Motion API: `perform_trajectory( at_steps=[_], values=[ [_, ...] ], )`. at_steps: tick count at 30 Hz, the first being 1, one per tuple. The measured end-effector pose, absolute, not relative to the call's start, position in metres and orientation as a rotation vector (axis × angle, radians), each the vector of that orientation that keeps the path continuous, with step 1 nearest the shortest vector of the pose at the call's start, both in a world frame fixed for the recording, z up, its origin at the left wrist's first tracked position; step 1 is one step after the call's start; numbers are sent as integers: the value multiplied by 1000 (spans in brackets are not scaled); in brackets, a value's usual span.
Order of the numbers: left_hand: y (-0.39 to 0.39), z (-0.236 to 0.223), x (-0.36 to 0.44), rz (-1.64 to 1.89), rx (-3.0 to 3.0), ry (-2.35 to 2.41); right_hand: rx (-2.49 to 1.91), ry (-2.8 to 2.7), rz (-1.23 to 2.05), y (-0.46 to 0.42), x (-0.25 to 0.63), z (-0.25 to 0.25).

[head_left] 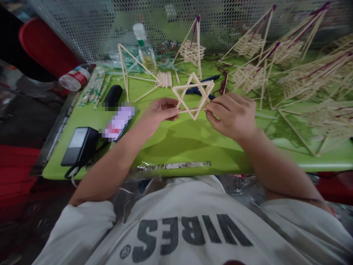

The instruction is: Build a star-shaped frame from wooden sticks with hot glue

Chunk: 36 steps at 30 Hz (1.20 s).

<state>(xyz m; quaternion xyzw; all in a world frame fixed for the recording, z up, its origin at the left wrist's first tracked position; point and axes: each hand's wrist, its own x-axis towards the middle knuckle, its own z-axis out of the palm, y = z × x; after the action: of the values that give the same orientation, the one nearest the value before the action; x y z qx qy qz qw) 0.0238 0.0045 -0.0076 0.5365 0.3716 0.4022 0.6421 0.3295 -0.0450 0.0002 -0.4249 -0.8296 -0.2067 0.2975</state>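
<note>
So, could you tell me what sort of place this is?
Probably a craft work area, perhaps a small workshop: the table holds a row of cut sticks, dark-handled pliers or scissors, and several similar stick frames, one tied with purple string at its peak.

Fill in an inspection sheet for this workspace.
Surface: green tabletop, worn strip along its near edge.
Job's things: star-shaped stick frame, raised; finished-looking stick pieces stand behind and to the right.
Clutter: phone, black box, dark blue tool, upright bottle.
Grip: left hand and right hand pinch the frame's lower corners.
Cables: white cord at the near left edge.
Surroundings: perforated panel behind.
</note>
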Motion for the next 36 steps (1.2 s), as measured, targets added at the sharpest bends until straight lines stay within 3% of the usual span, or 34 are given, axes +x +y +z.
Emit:
perform_trajectory(
  at_steps=[16, 27, 36],
  values=[
    [10, -3, 25, 1414, 930, 954, -889, -2088, -645, -45, 328, 1],
    [4, -1, 22, 1250, 1202, 868, -983, -2107, -616, -45, 326, -4],
    [2, -1, 27, 1428, 1398, 979, -887, -2070, -638, -46, 322, -3]
  ],
)
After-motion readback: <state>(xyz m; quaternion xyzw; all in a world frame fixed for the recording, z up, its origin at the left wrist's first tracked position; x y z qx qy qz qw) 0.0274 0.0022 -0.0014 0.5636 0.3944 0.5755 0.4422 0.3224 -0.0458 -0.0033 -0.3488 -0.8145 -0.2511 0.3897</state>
